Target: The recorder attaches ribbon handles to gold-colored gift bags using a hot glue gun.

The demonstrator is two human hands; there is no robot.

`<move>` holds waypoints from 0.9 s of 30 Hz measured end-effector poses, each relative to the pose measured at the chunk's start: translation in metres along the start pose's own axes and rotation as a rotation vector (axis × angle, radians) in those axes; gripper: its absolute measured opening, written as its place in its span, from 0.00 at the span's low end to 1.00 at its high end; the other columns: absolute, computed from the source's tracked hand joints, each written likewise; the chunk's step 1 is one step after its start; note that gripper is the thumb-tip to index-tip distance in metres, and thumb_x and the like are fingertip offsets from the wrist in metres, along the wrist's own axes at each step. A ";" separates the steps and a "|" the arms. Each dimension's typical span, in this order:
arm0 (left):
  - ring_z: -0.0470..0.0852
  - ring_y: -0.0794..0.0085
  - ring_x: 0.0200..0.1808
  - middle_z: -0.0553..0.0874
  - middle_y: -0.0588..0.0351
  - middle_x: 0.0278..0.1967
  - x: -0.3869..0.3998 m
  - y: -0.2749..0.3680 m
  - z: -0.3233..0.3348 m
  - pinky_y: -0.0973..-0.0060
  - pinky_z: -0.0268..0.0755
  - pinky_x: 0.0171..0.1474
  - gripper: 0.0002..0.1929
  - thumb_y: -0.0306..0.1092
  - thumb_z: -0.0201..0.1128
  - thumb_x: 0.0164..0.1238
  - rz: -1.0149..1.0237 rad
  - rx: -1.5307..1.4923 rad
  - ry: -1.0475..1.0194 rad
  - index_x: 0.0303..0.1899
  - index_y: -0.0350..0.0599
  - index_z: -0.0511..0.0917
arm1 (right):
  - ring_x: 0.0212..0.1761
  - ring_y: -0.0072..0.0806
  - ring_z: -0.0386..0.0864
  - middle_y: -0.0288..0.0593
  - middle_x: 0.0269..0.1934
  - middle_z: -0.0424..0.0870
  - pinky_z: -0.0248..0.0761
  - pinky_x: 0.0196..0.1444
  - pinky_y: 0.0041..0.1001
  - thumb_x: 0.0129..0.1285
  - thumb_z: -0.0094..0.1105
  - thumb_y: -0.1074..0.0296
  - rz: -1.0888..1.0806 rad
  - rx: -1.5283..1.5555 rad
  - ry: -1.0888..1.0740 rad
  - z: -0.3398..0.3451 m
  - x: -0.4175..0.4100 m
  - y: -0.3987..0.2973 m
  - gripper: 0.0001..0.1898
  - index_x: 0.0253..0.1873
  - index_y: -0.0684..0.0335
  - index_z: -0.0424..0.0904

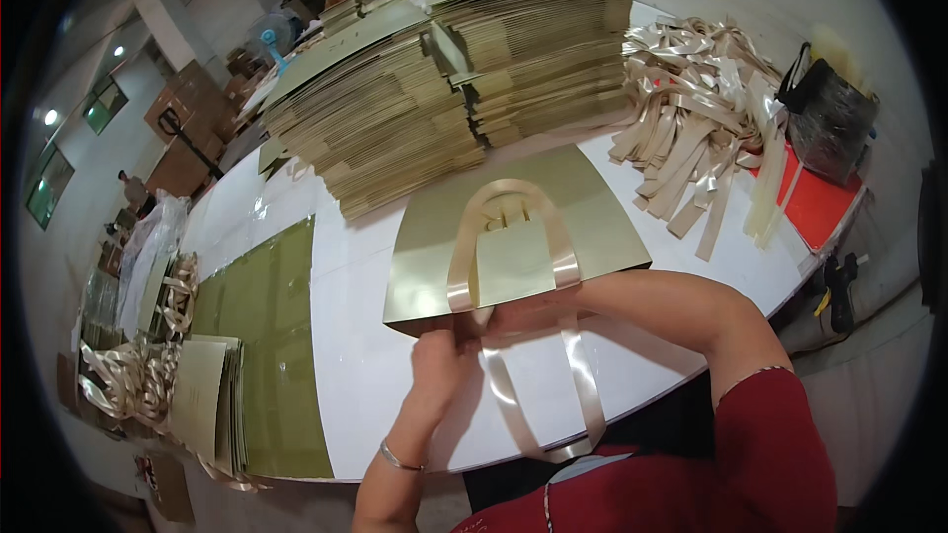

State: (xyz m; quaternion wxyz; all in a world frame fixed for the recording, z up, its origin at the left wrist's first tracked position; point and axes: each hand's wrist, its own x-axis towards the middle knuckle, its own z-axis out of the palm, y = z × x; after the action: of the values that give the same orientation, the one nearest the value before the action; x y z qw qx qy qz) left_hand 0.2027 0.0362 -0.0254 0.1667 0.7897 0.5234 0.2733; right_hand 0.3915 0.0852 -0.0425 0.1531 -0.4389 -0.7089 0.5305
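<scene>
A pale gold-green paper bag (518,252) lies on the white table before me, its opening edge towards my body. One satin ribbon handle (463,252) arches over the bag's upper face, across gold lettering. Another ribbon loop (511,392) hangs from the opening towards the table's near edge. My left hand (437,359) is at the left part of the opening, its fingertips partly hidden at the bag's edge. My right hand (522,314) reaches into or under the opening, mostly covered by the bag; what its fingers do cannot be seen.
Tall stacks of flat paper bags (533,52) stand behind the bag. Loose satin ribbons (689,118) are heaped at the right, near a red sheet (815,200) and a dark plastic-wrapped container (833,118). Finished-looking bags with ribbons (204,392) stand at the left beside an olive sheet (270,355).
</scene>
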 end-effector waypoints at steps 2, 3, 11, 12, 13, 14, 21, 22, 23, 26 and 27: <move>0.84 0.56 0.32 0.82 0.53 0.26 0.000 -0.003 0.000 0.68 0.77 0.35 0.09 0.21 0.68 0.45 0.134 0.013 0.162 0.32 0.46 0.85 | 0.56 0.40 0.78 0.54 0.55 0.78 0.68 0.61 0.35 0.57 0.67 0.49 -0.046 -0.241 0.058 -0.007 -0.023 -0.010 0.35 0.65 0.64 0.69; 0.84 0.58 0.30 0.82 0.54 0.26 -0.001 -0.006 -0.001 0.69 0.77 0.34 0.09 0.22 0.68 0.45 0.223 0.009 0.127 0.31 0.46 0.85 | 0.56 0.41 0.78 0.55 0.56 0.77 0.69 0.62 0.35 0.57 0.66 0.49 -0.001 -0.392 0.042 -0.011 -0.038 -0.016 0.36 0.66 0.64 0.68; 0.83 0.62 0.26 0.83 0.54 0.30 -0.020 -0.039 -0.011 0.71 0.75 0.25 0.09 0.23 0.68 0.49 0.671 0.092 0.027 0.33 0.43 0.79 | 0.45 0.43 0.79 0.50 0.38 0.83 0.71 0.50 0.38 0.54 0.59 0.64 -0.026 -1.178 -0.082 -0.072 -0.145 0.012 0.11 0.32 0.67 0.81; 0.84 0.61 0.26 0.83 0.53 0.30 -0.018 -0.038 -0.009 0.70 0.75 0.25 0.08 0.24 0.68 0.50 0.633 0.083 0.029 0.33 0.43 0.79 | 0.42 0.42 0.79 0.48 0.34 0.82 0.71 0.48 0.37 0.53 0.58 0.65 -0.309 -1.315 0.000 -0.079 -0.143 0.017 0.09 0.29 0.66 0.80; 0.84 0.61 0.27 0.84 0.52 0.31 -0.014 -0.037 -0.007 0.70 0.75 0.25 0.07 0.24 0.67 0.51 0.582 0.086 0.026 0.33 0.43 0.79 | 0.39 0.41 0.78 0.46 0.31 0.82 0.71 0.46 0.37 0.51 0.57 0.67 -0.547 -1.454 0.014 -0.083 -0.139 0.019 0.08 0.25 0.65 0.80; 0.84 0.59 0.26 0.85 0.51 0.31 -0.010 -0.035 -0.004 0.68 0.75 0.24 0.06 0.26 0.67 0.52 0.505 0.146 0.056 0.32 0.43 0.79 | 0.34 0.37 0.74 0.41 0.25 0.77 0.69 0.46 0.35 0.49 0.55 0.68 -0.592 -1.615 0.127 -0.085 -0.136 0.020 0.06 0.24 0.61 0.78; 0.80 0.58 0.18 0.78 0.53 0.19 0.007 -0.018 0.008 0.65 0.71 0.20 0.03 0.26 0.65 0.54 0.455 0.213 0.216 0.27 0.44 0.78 | 0.42 0.39 0.76 0.42 0.32 0.76 0.72 0.43 0.34 0.50 0.57 0.70 -0.554 -1.040 0.422 0.001 -0.114 -0.005 0.03 0.30 0.60 0.77; 0.79 0.59 0.17 0.78 0.53 0.19 0.007 -0.018 0.008 0.65 0.71 0.19 0.04 0.26 0.65 0.54 0.428 0.214 0.214 0.26 0.44 0.78 | 0.43 0.40 0.77 0.42 0.33 0.76 0.73 0.43 0.34 0.52 0.56 0.71 -0.525 -0.860 0.380 0.022 -0.104 -0.008 0.03 0.32 0.61 0.76; 0.79 0.59 0.17 0.77 0.54 0.19 0.006 -0.018 0.008 0.65 0.70 0.19 0.04 0.26 0.65 0.54 0.421 0.214 0.215 0.26 0.44 0.77 | 0.43 0.40 0.77 0.43 0.35 0.76 0.74 0.44 0.35 0.53 0.55 0.72 -0.540 -0.673 0.325 0.039 -0.095 -0.010 0.03 0.34 0.62 0.76; 0.79 0.59 0.17 0.76 0.54 0.18 0.005 -0.018 0.009 0.65 0.69 0.18 0.07 0.25 0.64 0.53 0.446 0.232 0.256 0.23 0.45 0.74 | 0.42 0.41 0.77 0.44 0.36 0.75 0.74 0.46 0.36 0.54 0.55 0.74 -0.451 -0.809 0.375 0.064 -0.075 -0.006 0.03 0.34 0.63 0.75; 0.79 0.59 0.17 0.76 0.54 0.18 0.005 -0.018 0.011 0.65 0.68 0.18 0.07 0.25 0.64 0.53 0.449 0.253 0.256 0.22 0.45 0.73 | 0.42 0.40 0.77 0.45 0.36 0.76 0.74 0.46 0.35 0.54 0.55 0.74 -0.457 -0.796 0.370 0.068 -0.071 -0.003 0.03 0.35 0.63 0.75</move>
State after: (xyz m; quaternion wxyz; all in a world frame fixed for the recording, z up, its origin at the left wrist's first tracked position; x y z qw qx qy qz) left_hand 0.1972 0.0478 -0.0425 -0.0650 0.8594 0.3820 0.3334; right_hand 0.3839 -0.0127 -0.0483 0.2094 -0.3836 -0.8955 0.0847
